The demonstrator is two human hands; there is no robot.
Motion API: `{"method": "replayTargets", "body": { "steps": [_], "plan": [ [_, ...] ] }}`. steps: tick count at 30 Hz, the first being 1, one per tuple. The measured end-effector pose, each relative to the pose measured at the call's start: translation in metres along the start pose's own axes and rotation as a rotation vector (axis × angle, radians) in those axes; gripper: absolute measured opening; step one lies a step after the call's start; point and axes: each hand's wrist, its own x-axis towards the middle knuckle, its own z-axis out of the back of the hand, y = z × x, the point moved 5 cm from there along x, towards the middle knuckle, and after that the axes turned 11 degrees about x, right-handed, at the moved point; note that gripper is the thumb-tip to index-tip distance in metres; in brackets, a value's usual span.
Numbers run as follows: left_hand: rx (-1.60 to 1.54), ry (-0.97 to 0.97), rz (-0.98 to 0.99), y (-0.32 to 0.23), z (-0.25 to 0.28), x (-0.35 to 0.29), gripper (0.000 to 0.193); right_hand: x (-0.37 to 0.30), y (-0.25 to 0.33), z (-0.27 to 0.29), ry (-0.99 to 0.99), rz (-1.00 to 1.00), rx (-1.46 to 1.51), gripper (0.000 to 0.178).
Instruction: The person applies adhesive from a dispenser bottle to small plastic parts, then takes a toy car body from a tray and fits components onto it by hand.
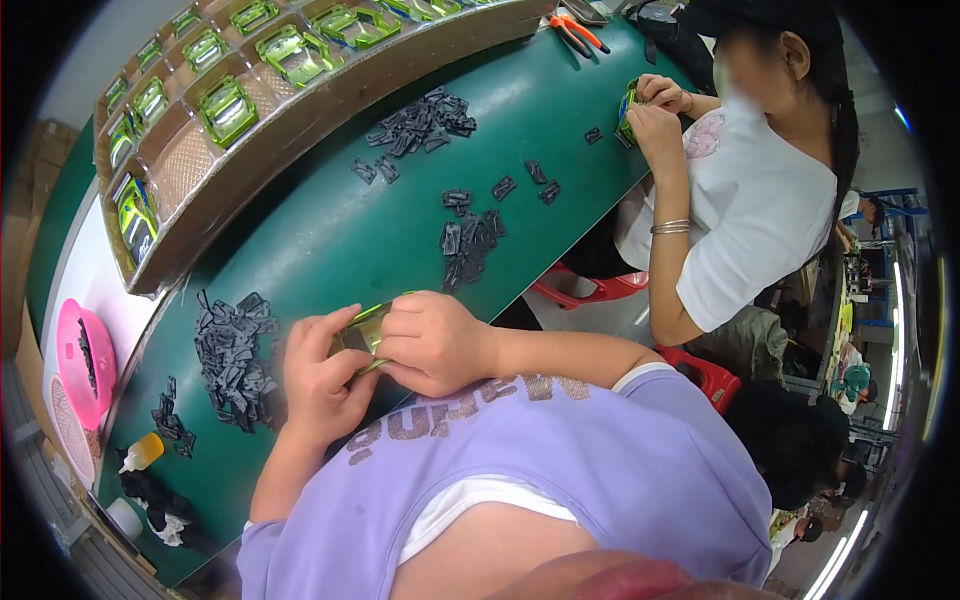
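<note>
Close to my body, over the table's near edge, I hold a green plastic frame (369, 331) with a see-through middle. My left hand (318, 378) grips its left side, thumb and fingers bent around the edge. The fingers of my right hand (428, 340) are curled onto its right side and hide much of it. Whether a small part is also pinched there, I cannot tell. Left of my left hand lies a heap of small black plastic clips (232, 350). Another pile of black clips (468, 248) lies beyond my right hand.
A divided carton (330, 95) of green frames stands along the far left. At the far side lie more black clips (420, 122) and orange-handled pliers (578, 38). A pink basket (88, 375) and yellow bottle (143, 452) are at left. A co-worker (750, 200) sits at right, handling a green frame (627, 112).
</note>
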Motion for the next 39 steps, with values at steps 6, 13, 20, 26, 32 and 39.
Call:
{"method": "replayTargets", "body": {
  "steps": [6,13,20,26,32,39],
  "plan": [
    [-0.008,0.018,0.005,-0.001,0.003,0.001,0.023,0.001,0.0,0.001,-0.007,0.02,0.013,0.017],
    [-0.047,0.059,0.024,0.002,0.003,-0.001,0.024,0.0,-0.002,-0.001,0.03,-0.014,0.042,0.016],
    [-0.05,0.058,0.016,0.004,0.002,0.004,0.024,0.001,-0.006,0.003,0.039,-0.011,0.017,0.019],
    [-0.055,0.059,0.018,0.004,0.005,0.004,0.024,0.003,-0.002,0.0,0.044,-0.014,-0.004,0.02],
    [-0.024,0.019,0.034,0.001,0.006,0.001,0.02,0.004,0.0,-0.001,0.028,-0.004,0.014,0.017],
    [-0.022,-0.028,0.063,0.0,0.0,-0.011,0.013,0.004,0.001,-0.001,0.095,-0.013,-0.044,0.013]
  ]
}}
